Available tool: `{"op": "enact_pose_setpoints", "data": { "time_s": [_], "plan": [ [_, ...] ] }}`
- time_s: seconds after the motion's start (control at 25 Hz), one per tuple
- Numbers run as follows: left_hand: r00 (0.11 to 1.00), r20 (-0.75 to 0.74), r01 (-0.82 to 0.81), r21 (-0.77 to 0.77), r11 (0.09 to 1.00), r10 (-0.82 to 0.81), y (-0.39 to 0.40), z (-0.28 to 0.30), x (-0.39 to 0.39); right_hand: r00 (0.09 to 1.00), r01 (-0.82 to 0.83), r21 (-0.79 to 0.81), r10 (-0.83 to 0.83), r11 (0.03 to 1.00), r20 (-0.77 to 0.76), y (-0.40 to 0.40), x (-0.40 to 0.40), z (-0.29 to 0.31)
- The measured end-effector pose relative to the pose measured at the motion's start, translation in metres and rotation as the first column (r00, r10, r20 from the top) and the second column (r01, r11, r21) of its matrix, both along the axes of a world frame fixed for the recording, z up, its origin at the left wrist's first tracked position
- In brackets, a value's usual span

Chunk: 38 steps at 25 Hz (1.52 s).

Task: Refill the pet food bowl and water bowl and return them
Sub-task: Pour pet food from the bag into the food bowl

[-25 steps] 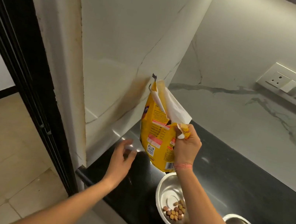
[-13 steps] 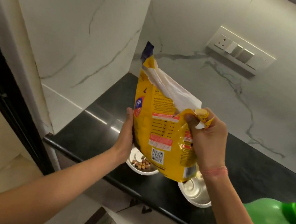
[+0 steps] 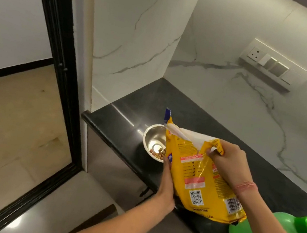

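Note:
A yellow pet food bag [image 3: 197, 175] is held above the black counter [image 3: 128, 116], its torn white mouth tilted left toward a steel bowl [image 3: 153, 136]. The bowl holds a few brown kibbles [image 3: 159, 154] at its near side. My left hand [image 3: 167, 177] grips the bag's left edge. My right hand [image 3: 229, 164] pinches the bag's top right corner. The second steel bowl is hidden behind the bag.
A green plastic bottle [image 3: 279, 231] with a green cap lies on the counter at the right, just under the bag. White marble walls enclose the counter's corner, with a switch panel [image 3: 273, 65] on the back wall. A black door frame [image 3: 55, 72] stands at the left.
My left hand came up from the counter and took hold of the bag's left side. Both hands lowered and tilted the bag toward the bowl. The view swung right, then back left.

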State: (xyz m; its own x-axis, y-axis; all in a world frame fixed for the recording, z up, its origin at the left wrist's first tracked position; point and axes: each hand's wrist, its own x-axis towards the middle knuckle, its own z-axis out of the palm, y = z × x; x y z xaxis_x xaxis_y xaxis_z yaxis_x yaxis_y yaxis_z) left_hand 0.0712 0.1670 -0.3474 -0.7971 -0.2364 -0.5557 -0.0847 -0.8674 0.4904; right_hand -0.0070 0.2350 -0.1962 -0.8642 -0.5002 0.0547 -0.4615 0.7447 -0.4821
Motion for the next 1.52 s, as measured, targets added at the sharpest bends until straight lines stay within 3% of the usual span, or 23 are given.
{"op": "enact_pose_setpoints", "data": {
  "time_s": [0.2, 0.56, 1.52],
  "plan": [
    [0.991, 0.137, -0.012, 0.170, 0.985, -0.011, 0.011, -0.007, 0.000, 0.999, -0.034, 0.150, 0.029, 0.988, 0.039, -0.016, -0.005, -0.006],
    [0.978, 0.201, -0.017, 0.312, 0.950, -0.048, 0.004, -0.019, -0.007, 0.995, -0.053, 0.317, 0.021, 0.947, 0.102, -0.048, -0.021, -0.012],
    [0.967, 0.233, -0.001, 0.418, 0.909, -0.106, 0.001, -0.029, -0.015, 0.989, -0.078, 0.490, 0.006, 0.868, 0.148, -0.095, -0.030, -0.003]
  ]
}}
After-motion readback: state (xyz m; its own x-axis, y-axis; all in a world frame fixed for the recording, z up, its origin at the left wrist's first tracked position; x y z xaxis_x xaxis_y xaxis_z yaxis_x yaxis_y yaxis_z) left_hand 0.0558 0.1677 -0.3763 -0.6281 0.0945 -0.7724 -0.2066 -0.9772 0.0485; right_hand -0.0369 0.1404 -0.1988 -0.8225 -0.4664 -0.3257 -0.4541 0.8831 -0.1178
